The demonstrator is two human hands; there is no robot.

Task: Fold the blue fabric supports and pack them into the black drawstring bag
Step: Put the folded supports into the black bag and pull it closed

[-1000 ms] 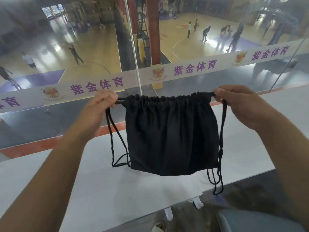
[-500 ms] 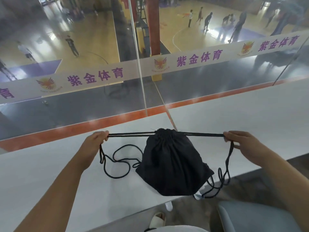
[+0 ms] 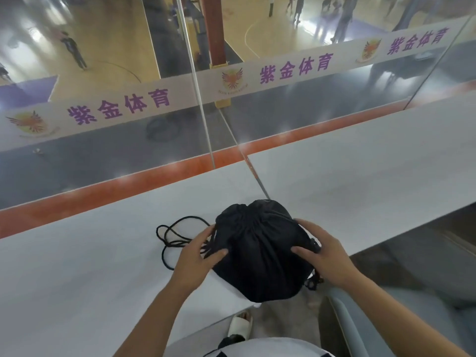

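Observation:
The black drawstring bag (image 3: 260,253) sits bulging on the white table (image 3: 77,279) near its front edge, with its mouth cinched shut at the far end. My left hand (image 3: 197,257) rests against the bag's left side with fingers spread and thumb on the cloth, lying over the loose black cords (image 3: 175,235). My right hand (image 3: 320,253) presses the bag's right side, fingers along the cloth. No blue fabric shows anywhere.
A glass barrier (image 3: 195,81) with a banner of purple lettering stands just beyond the table, with a sports court below. The bag's near end overhangs the table's front edge. A grey chair (image 3: 345,328) and a sandalled foot (image 3: 240,325) are beneath.
The bag was held up by its cords, which I pulled apart until the mouth cinched shut. Now it lies on the table, the cords are released, and both hands are on its sides.

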